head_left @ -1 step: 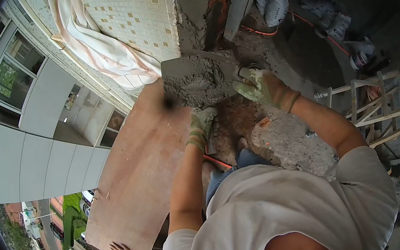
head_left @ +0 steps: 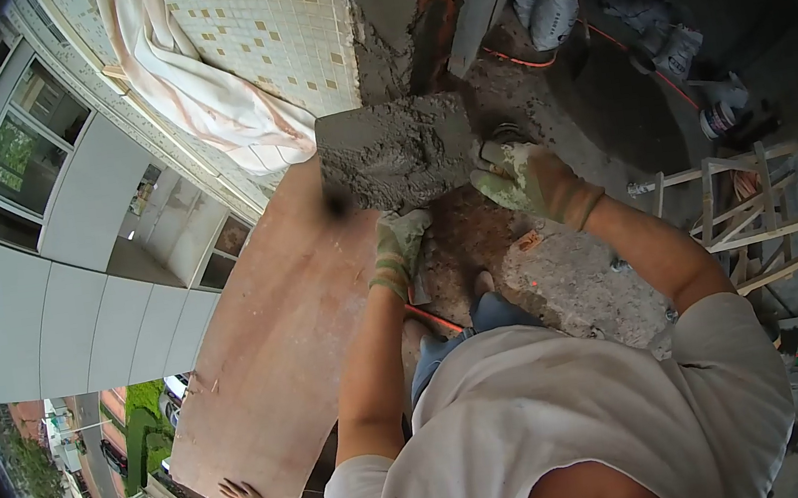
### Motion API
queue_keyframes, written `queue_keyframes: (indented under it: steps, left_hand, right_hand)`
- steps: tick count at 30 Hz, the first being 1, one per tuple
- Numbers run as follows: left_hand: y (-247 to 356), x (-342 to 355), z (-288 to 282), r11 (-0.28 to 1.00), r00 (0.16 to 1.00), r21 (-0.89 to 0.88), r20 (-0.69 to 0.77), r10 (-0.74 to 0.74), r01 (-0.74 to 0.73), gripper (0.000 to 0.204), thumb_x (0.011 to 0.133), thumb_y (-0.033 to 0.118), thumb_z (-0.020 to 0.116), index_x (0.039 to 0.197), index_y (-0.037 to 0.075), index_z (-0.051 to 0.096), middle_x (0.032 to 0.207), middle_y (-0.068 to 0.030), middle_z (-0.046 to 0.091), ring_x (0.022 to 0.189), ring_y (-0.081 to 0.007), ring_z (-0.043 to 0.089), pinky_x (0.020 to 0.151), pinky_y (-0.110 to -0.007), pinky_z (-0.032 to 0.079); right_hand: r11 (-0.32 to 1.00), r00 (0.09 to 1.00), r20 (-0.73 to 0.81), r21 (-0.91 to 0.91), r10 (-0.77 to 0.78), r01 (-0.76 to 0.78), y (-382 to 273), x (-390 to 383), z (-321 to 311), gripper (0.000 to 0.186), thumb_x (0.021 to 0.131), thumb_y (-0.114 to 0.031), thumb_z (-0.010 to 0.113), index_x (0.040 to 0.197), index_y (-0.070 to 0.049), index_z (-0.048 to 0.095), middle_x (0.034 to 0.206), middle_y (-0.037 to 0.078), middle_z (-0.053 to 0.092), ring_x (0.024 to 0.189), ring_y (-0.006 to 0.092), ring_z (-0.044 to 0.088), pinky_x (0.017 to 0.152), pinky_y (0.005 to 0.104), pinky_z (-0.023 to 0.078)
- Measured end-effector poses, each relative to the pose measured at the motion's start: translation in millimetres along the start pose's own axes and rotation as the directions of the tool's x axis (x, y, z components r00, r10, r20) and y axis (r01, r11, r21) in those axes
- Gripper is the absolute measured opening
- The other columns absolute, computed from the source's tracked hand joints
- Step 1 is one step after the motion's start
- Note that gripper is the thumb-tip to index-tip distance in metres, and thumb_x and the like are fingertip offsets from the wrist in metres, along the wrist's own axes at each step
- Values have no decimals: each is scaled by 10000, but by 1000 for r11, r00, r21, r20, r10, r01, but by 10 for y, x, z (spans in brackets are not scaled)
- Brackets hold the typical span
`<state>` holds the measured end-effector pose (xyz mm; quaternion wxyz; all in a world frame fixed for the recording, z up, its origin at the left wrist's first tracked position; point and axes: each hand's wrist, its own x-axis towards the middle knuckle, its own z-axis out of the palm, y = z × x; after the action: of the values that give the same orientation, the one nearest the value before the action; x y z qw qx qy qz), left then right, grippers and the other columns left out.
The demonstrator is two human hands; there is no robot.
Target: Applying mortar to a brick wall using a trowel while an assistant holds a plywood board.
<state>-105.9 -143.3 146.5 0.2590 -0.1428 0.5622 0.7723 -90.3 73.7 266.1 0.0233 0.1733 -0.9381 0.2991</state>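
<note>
Wet grey mortar [head_left: 397, 154] lies spread over a flat rectangular plasterer's hawk [head_left: 335, 126] in front of me, close below the foot of the wall corner. My left hand [head_left: 403, 238], in a pale green work glove, is closed around the hawk's near edge; its grip underneath is partly hidden. At the hawk's right end my right hand [head_left: 531, 181], gloved alike, is closed on the handle of a trowel [head_left: 489, 148]. The trowel's blade is hard to make out against the mortar.
A mosaic-tiled wall [head_left: 260, 35] with fresh grey render at its corner rises ahead, a white cloth [head_left: 187, 95] hanging on it. A brown board [head_left: 269, 337] lies left, another person's hand [head_left: 241, 493] on it. Right are bags [head_left: 554, 12] and a wooden ladder-like frame [head_left: 766, 201].
The hawk has shifted slightly left and away from me. The trowel's blade, earlier showing along the hawk's far right edge, is less distinct now. Both hands keep their hold.
</note>
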Motion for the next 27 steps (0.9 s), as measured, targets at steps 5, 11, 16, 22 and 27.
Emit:
queue_keyframes:
  steps: [5,11,16,22,27]
  left_hand:
    - [-36,59,-81,974,974,36,30,224,-225,370,764,130,679,1117,21,663,899,-61,713,776,-191,663,730,-319,530]
    - [-590,4,-32,950,965,209,-76,252,-232,268,791,76,627,1050,28,676,910,2,685,797,-117,600,727,-261,482]
    - [-196,0,-360,985,988,99,-37,148,-144,26,810,91,638,830,73,639,756,18,610,600,-77,510,511,-259,416]
    - [-90,-219,-581,775,959,581,35,281,-248,280,811,161,634,1054,36,693,958,-138,745,871,-140,674,781,-331,513]
    - [-927,-23,-700,794,945,533,37,324,-293,306,787,164,612,1050,32,694,958,-137,742,847,-141,665,762,-328,507]
  right_hand:
    - [845,974,46,-489,-223,216,-59,-42,130,276,872,-300,681,1074,-112,681,808,130,686,664,342,653,588,437,517]
    - [998,997,52,25,63,-64,-75,194,295,239,891,-238,685,1012,-33,665,823,143,680,719,306,664,612,395,496]
    - [992,999,-35,-119,-37,33,-2,38,-82,262,882,-331,667,978,-88,675,735,156,668,658,366,645,596,437,513]
    - [826,859,-277,-505,-430,251,48,256,24,260,819,-287,709,1015,-118,681,790,104,676,668,302,654,592,450,518]
    - [990,892,-431,-13,-132,141,-103,768,855,204,863,-238,702,1004,-91,693,790,82,666,650,220,628,578,354,498]
